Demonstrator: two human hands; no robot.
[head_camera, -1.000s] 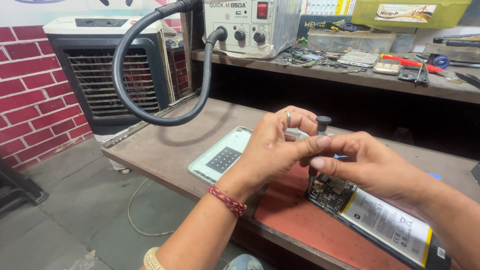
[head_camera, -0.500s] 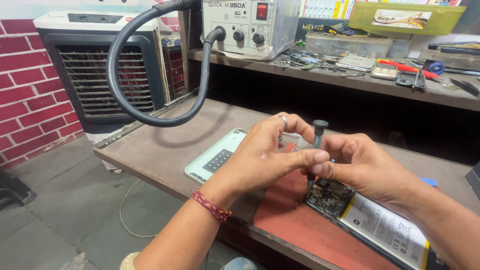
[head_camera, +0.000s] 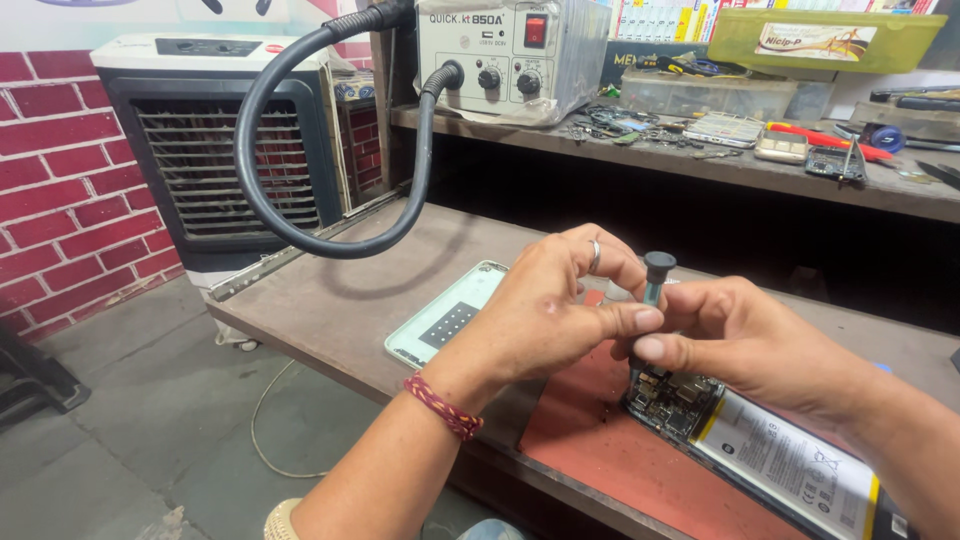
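Note:
My left hand (head_camera: 555, 305) and my right hand (head_camera: 740, 335) meet over an opened phone (head_camera: 760, 440) that lies on a reddish mat (head_camera: 590, 440). Between the fingers of both hands stands a small screwdriver (head_camera: 655, 275), upright, its dark cap on top and its tip down on the phone's circuit board. The phone's pale battery shows to the right of the board. A ring is on my left hand, a red thread band on that wrist. The phone's pale green back cover (head_camera: 445, 315) lies flat on the bench left of my left hand.
A brown workbench (head_camera: 350, 290) carries the mat. A black hose (head_camera: 270, 130) loops from a grey rework station (head_camera: 500, 55) on the upper shelf (head_camera: 700, 165), which holds several tools and parts. An air cooler (head_camera: 215, 140) stands by a red brick wall at left.
Both hands stay together on the screwdriver over the phone; the view has shifted slightly, and the fingers have turned a little on the driver's shaft.

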